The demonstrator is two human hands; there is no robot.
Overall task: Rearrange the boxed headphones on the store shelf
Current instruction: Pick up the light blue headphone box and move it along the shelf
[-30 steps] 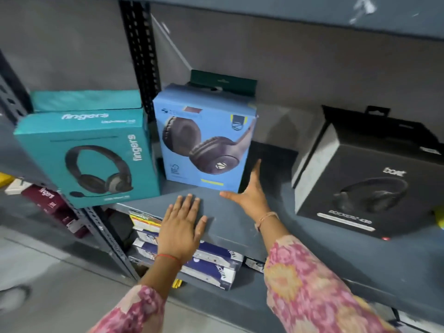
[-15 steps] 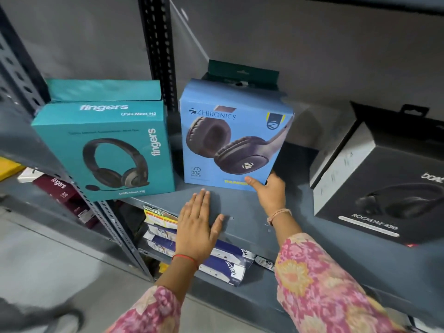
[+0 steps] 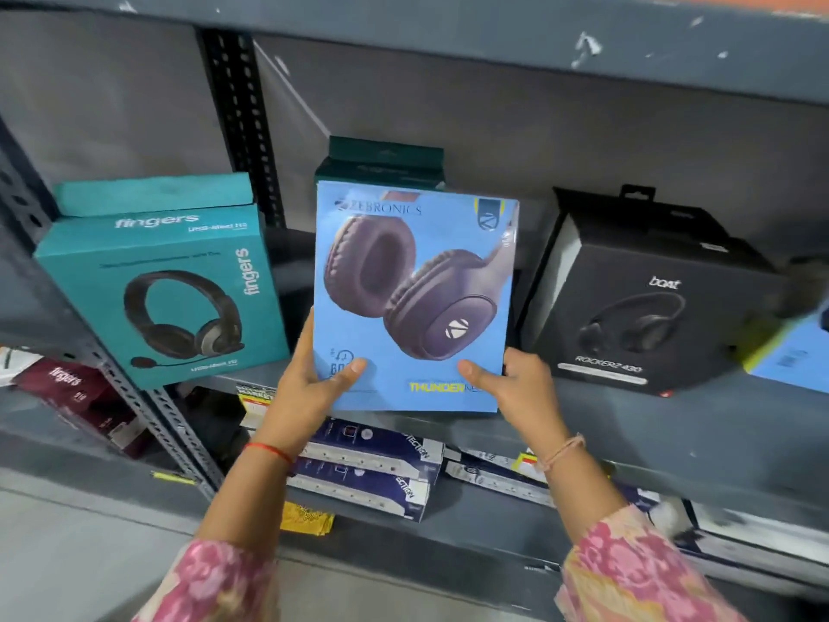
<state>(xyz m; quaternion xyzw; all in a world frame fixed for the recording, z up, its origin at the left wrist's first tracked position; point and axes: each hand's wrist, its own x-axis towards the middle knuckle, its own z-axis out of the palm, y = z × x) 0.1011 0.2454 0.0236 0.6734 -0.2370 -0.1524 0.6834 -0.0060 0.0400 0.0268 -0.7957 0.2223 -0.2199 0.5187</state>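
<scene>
I hold a light blue Zebronics headphone box [image 3: 415,298] upright in front of the grey shelf [image 3: 700,424], its front facing me. My left hand [image 3: 314,388] grips its lower left corner, thumb on the front. My right hand [image 3: 516,383] grips the lower right corner the same way. A teal Fingers headset box [image 3: 166,285] stands on the shelf to the left. A black boat headphone box [image 3: 650,303] stands to the right. Behind the blue box a dark green box [image 3: 381,161] shows only its top.
A perforated black upright [image 3: 242,123] rises behind the teal box, and the upper shelf edge [image 3: 448,42] runs overhead. Blue and white flat boxes [image 3: 372,464] lie on the lower shelf. A maroon Fingers box [image 3: 76,397] sits lower left. Another blue box [image 3: 789,356] peeks in at far right.
Both hands left the shelf surface and took the blue box by its lower corners. The box came off the shelf toward me and now faces me squarely.
</scene>
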